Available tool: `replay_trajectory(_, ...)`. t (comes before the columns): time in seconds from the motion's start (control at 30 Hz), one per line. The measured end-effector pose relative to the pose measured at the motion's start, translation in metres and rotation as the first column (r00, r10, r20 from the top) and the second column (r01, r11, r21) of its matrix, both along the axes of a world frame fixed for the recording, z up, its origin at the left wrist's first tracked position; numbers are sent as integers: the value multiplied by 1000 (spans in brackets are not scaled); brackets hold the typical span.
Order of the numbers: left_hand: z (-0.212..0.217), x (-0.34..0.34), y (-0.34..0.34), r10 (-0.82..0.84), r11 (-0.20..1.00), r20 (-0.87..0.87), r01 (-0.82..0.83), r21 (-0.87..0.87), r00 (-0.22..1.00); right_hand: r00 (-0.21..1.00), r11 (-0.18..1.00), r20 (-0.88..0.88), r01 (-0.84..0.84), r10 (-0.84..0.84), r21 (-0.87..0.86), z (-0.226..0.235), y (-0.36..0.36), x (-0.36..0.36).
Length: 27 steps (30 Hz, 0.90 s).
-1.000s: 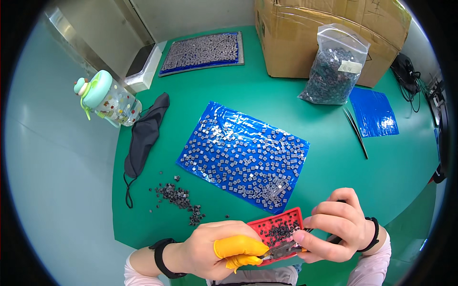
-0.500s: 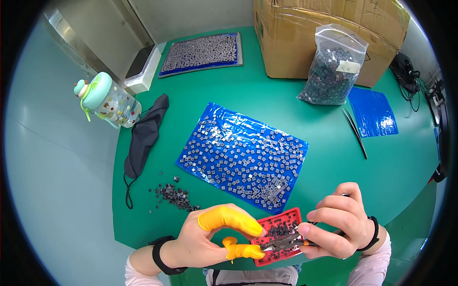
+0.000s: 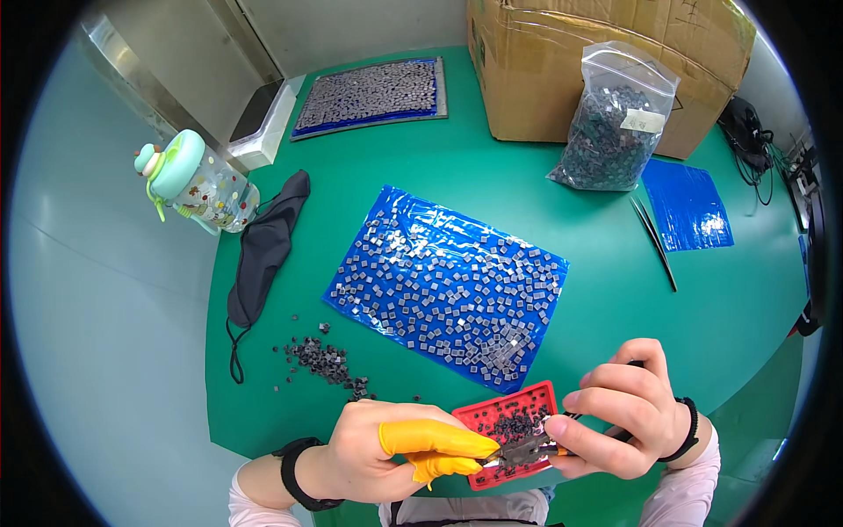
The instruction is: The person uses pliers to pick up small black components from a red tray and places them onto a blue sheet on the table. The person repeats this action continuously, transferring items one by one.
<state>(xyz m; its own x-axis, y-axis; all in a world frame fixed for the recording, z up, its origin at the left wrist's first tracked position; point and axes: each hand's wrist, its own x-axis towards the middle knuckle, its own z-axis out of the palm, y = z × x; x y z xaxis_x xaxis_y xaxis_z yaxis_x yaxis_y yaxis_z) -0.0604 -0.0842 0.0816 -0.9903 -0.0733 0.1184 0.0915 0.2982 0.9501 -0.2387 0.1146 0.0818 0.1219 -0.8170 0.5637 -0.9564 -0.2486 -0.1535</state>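
My left hand (image 3: 386, 452) has yellow finger covers on thumb and forefinger. Their tips are pinched together at the jaws of the pliers; whatever lies between them is too small to make out. My right hand (image 3: 619, 422) is closed around the handles of the pliers (image 3: 525, 451), whose jaws point left toward the pinched fingertips. Below both hands sits a red tray (image 3: 471, 413) holding many tiny black parts (image 3: 514, 425). Part of the tray is hidden by my fingers and the pliers.
A blue sheet (image 3: 378, 309) strewn with small grey squares lies beyond the tray. Dark pieces (image 3: 323, 360) are heaped left of it. Around stand a bottle (image 3: 211, 189), a black mask (image 3: 266, 250), tweezers (image 3: 654, 243), a bag of parts (image 3: 610, 140) and a cardboard box (image 3: 527, 88).
The yellow-covered thumb and forefinger of my left hand, apart before, have come together at the plier jaws. My right hand has stayed nearly in place with the pliers.
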Motion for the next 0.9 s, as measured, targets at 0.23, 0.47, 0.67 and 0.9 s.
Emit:
replay_trajectory(0.23, -1, -5, 13, 182, 892, 52, -187, 412, 982, 999, 999, 27, 31, -32, 25, 2, 0, 0)
replay_trajectory(0.47, -3, -2, 1, 77, 991, -28, -73, 109, 997, 999, 1000, 31, 10, -11, 29, 0, -1, 1)
replay_trajectory(0.67, 3, 0, 0, 67, 997, 32, -66, -25, 997, 999, 999, 42, 3, -4, 41, 1, 0, -1)
replay_trajectory(0.9, 5, -3, 1, 53, 999, 66, -52, -15, 996, 999, 999, 39, 17, -19, 50, 2, 1, 0)
